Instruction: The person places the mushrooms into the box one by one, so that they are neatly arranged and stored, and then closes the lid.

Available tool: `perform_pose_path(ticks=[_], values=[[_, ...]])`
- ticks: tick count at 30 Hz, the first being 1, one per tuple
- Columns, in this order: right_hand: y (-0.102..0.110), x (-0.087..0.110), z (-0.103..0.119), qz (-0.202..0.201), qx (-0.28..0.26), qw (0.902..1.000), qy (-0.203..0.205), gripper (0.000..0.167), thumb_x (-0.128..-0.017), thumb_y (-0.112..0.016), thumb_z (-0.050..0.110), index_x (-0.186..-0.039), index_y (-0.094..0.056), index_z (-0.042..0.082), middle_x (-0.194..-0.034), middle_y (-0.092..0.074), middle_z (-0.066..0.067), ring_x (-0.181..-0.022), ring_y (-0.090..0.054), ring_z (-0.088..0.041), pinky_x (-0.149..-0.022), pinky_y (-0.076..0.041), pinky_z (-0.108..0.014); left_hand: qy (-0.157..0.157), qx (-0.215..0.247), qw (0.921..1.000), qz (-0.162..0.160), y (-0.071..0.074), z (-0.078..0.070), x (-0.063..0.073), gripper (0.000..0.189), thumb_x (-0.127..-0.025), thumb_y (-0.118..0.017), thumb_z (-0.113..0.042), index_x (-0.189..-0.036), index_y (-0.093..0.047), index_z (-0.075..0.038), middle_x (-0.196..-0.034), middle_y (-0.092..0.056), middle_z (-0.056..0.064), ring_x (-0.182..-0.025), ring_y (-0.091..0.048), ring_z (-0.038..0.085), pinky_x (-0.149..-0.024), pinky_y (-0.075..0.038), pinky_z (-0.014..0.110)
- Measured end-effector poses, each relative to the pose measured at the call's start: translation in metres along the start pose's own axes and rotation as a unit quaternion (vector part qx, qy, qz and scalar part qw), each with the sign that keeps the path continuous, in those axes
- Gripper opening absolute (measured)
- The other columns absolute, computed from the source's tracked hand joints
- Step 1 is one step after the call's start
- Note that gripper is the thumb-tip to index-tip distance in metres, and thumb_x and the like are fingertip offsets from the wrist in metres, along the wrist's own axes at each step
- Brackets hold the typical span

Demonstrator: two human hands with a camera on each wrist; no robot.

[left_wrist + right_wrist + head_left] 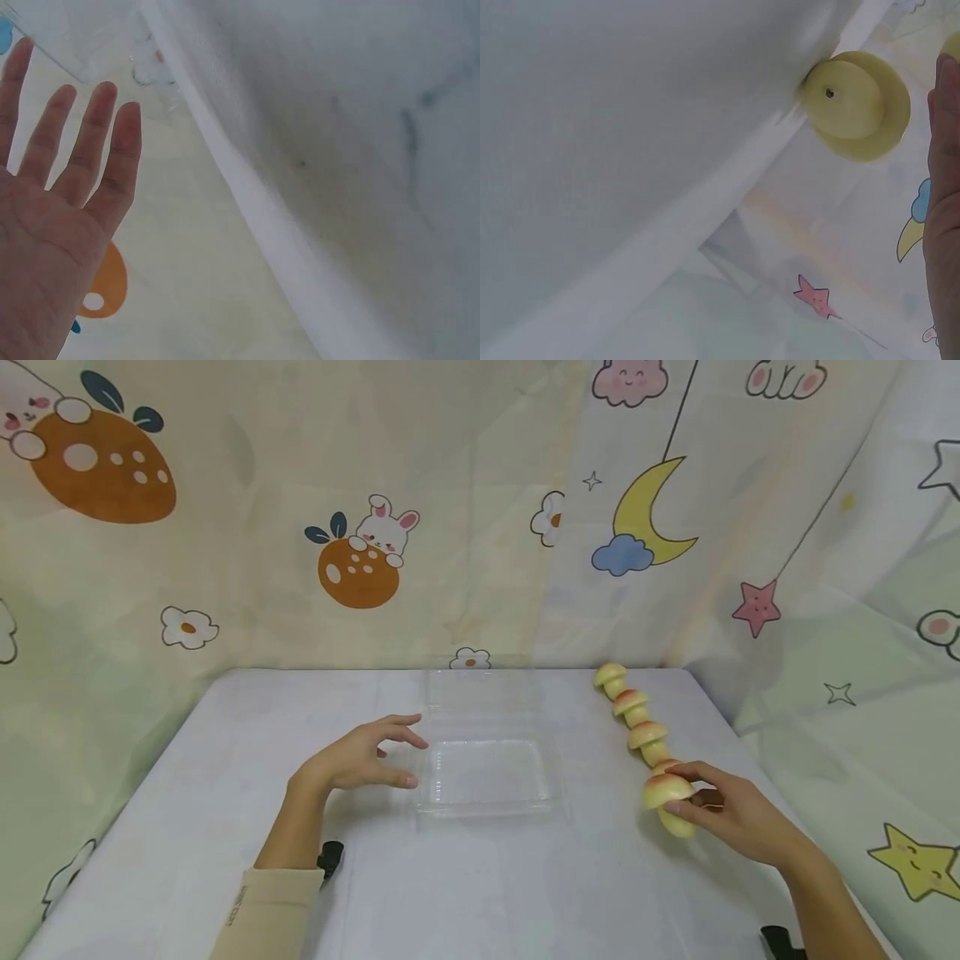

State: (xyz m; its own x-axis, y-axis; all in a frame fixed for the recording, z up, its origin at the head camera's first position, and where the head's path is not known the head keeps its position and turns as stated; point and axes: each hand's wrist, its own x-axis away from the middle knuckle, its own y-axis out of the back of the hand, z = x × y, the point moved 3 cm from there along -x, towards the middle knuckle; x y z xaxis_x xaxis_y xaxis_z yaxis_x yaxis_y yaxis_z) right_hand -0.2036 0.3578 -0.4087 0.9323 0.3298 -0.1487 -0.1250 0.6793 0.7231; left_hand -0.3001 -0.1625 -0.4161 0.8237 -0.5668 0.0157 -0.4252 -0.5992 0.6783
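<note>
A clear plastic box (487, 814) with its lid raised stands at the middle of the white table. At its left side my left hand (367, 756) is held with fingers spread and nothing in them; the left wrist view shows the bare palm of this hand (56, 217). On the right, my right hand (738, 814) pinches the nearest toy mushroom (667, 792), yellow with a reddish cap, between thumb and fingers. In the right wrist view the hand (945, 202) shows only at the right edge, and a mushroom (847, 101) shows its stem end.
Several more mushrooms, among them one (647, 737) near the right hand and one (611, 677) at the back edge, lie in a slanting row on the table (487, 893). A patterned cloth (480, 485) hangs behind and at both sides.
</note>
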Motion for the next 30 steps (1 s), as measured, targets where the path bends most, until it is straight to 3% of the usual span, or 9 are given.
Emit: perform_pose_path(ticks=[14,22,26,30], values=[[-0.002,-0.018,0.016,-0.015,-0.006,0.9994,0.032,0.038,-0.095,-0.075,0.013,-0.132,-0.062,0.015,-0.115,-0.068,-0.003,-0.088,-0.070,-0.012,-0.074,-0.057,-0.024,0.009,-0.003,0.9998,0.015,-0.004,-0.004,-0.003,0.050,-0.081,-0.088,-0.038,-0.125,-0.071,-0.019,-0.166,-0.036,0.001,-0.151,-0.033,0.032,-0.112,-0.043,0.055],[-0.010,-0.040,0.022,-0.017,-0.053,0.9981,0.028,0.043,-0.095,-0.075,0.014,-0.135,-0.060,0.015,-0.123,-0.065,-0.006,-0.092,-0.071,-0.014,-0.074,-0.059,-0.027,0.035,-0.022,0.9988,0.026,-0.001,-0.004,-0.001,0.047,-0.082,-0.086,-0.041,-0.123,-0.071,-0.023,-0.168,-0.030,-0.001,-0.146,-0.041,0.037,-0.111,-0.043,0.056],[-0.015,-0.047,0.024,-0.030,-0.070,0.9961,0.044,0.044,-0.094,-0.076,0.010,-0.135,-0.061,0.013,-0.130,-0.061,-0.007,-0.097,-0.069,-0.015,-0.079,-0.059,-0.026,0.030,-0.030,0.9985,0.034,-0.001,-0.008,-0.002,0.046,-0.083,-0.085,-0.042,-0.122,-0.070,-0.022,-0.169,-0.026,0.001,-0.145,-0.041,0.039,-0.110,-0.044,0.057],[-0.017,-0.053,0.027,-0.036,-0.077,0.9951,0.051,0.042,-0.095,-0.075,0.011,-0.134,-0.061,0.013,-0.126,-0.064,-0.006,-0.098,-0.069,-0.016,-0.082,-0.058,-0.026,0.027,-0.032,0.9984,0.039,-0.002,-0.010,-0.005,0.048,-0.083,-0.085,-0.042,-0.123,-0.070,-0.022,-0.170,-0.025,0.002,-0.145,-0.041,0.041,-0.110,-0.043,0.058]])
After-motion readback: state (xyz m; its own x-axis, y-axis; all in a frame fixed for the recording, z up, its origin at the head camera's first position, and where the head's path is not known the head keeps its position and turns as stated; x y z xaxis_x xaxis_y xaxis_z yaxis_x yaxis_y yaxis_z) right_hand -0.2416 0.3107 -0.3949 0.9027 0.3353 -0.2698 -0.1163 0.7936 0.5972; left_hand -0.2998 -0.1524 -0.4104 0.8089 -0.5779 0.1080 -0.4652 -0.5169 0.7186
